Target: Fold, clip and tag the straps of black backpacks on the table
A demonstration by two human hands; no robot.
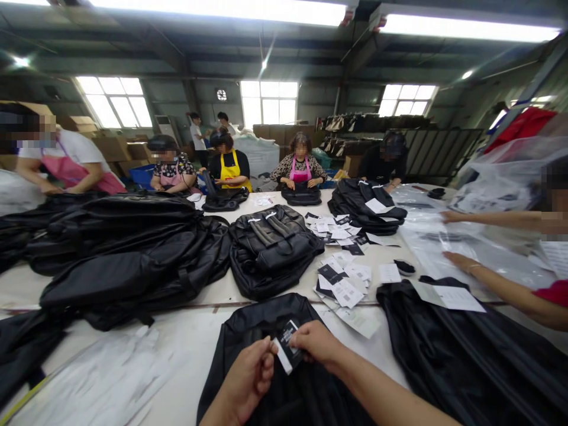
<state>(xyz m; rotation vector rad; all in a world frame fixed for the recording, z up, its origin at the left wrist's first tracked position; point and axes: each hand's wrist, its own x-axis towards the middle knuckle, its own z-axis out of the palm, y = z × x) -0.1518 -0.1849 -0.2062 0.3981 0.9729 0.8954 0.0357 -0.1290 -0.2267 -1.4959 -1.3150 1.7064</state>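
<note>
Head view: both forearms enter from the near edge and converge over the near bag (261,313). Left hand (249,374): fingers curled, thumb and forefinger pressed together at the tag's left edge; whether they grip anything cannot be told. Right hand (317,344): reaches in from the right, thumb and fingers pinching the tag (288,350), which is held tilted above the bag. Tag is a flat black rectangle, white lettering, white strip along its left side. Bag is black, smooth, leather-like, rounded at the far corners. Beyond, right: loose cards (348,293), black and white, overlapping on the pale table (213,293).
</note>
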